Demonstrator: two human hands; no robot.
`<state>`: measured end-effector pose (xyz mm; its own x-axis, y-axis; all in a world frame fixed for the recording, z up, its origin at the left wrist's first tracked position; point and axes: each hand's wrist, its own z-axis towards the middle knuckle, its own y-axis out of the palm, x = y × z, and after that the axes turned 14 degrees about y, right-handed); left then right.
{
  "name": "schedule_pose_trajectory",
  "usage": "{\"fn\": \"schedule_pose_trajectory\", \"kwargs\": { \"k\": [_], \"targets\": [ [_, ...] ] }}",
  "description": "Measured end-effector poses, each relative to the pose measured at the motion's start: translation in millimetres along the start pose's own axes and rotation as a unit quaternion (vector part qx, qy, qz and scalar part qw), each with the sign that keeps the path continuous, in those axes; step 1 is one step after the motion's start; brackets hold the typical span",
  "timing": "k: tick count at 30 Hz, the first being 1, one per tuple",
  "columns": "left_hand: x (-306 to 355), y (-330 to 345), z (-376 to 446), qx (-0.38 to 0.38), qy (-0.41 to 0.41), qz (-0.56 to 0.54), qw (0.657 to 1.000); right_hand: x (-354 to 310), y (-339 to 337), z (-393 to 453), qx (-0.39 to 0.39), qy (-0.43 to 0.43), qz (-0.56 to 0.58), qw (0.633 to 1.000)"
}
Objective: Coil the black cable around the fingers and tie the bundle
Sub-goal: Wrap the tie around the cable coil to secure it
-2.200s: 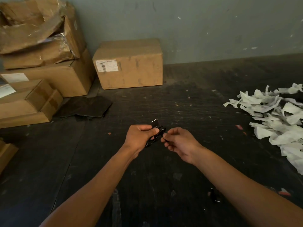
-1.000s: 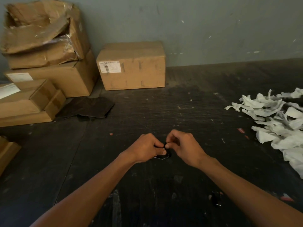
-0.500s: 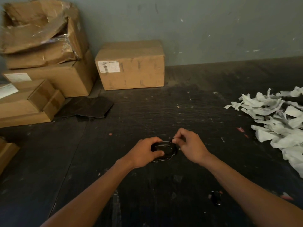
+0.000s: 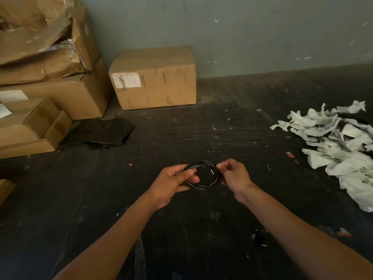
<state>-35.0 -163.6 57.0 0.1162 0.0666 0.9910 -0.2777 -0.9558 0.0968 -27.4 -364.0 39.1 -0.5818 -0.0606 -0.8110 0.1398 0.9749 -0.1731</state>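
The hands have moved apart, opening the cable (image 4: 202,174) into a round coil. The left hand (image 4: 173,181) grips its left side. The right hand (image 4: 234,174) pinches its right side.

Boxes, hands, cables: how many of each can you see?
Boxes: 5 in full view
Hands: 2, left hand and right hand
Cable: 1 black coil, held between both hands
Paper pile: 1
Total: 9
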Motion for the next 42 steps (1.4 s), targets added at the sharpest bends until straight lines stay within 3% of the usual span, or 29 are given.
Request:
{"fn": "schedule_pose_trajectory", "kwargs": {
  "k": [3, 7, 10, 13, 16, 19, 22, 24, 25, 31, 35, 42],
  "targets": [
    [-1, 2, 2, 0.037, -0.005, -0.033, 0.999, 7, 0, 2, -0.035, 0.055, 0.071, 0.995],
    [-2, 6, 7, 0.076, -0.041, -0.182, 0.98, 17, -3, 3, -0.09, 0.119, 0.21, 0.966],
    [-3, 11, 11, 0.07, -0.052, -0.223, 0.971, 23, -10, 3, -0.097, 0.12, 0.22, 0.963],
    [-4, 15, 16, 0.048, -0.043, -0.184, 0.981, 28, -22, 1, -0.112, 0.107, 0.184, 0.971],
    [-4, 19, 19, 0.019, -0.021, -0.094, 0.995, 34, -40, 4, -0.103, 0.077, 0.057, 0.99],
    [-5, 24, 21, 0.013, 0.006, -0.021, 1.0, 44, -65, 5, -0.053, 0.013, -0.206, 0.977],
    [-7, 31, 21, 0.024, 0.024, 0.024, 0.999, 49, -88, -1, -0.089, 0.03, -0.499, 0.862],
    [-9, 33, 22, 0.026, 0.031, 0.048, 0.998, 53, -94, -7, -0.118, 0.104, -0.603, 0.782],
    [-11, 33, 22, 0.025, 0.032, 0.052, 0.998, 56, -94, -9, -0.117, 0.137, -0.613, 0.769],
    [-14, 34, 17, -0.004, 0.031, 0.063, 0.998, 72, -86, -16, -0.13, 0.197, -0.557, 0.796],
    [-12, 30, 12, -0.029, 0.018, 0.08, 0.996, 61, -79, -18, -0.152, 0.124, -0.561, 0.804],
    [-8, 21, 11, -0.039, 0.02, 0.152, 0.987, 25, -52, -12, -0.135, -0.068, -0.316, 0.937]
  ]
}}
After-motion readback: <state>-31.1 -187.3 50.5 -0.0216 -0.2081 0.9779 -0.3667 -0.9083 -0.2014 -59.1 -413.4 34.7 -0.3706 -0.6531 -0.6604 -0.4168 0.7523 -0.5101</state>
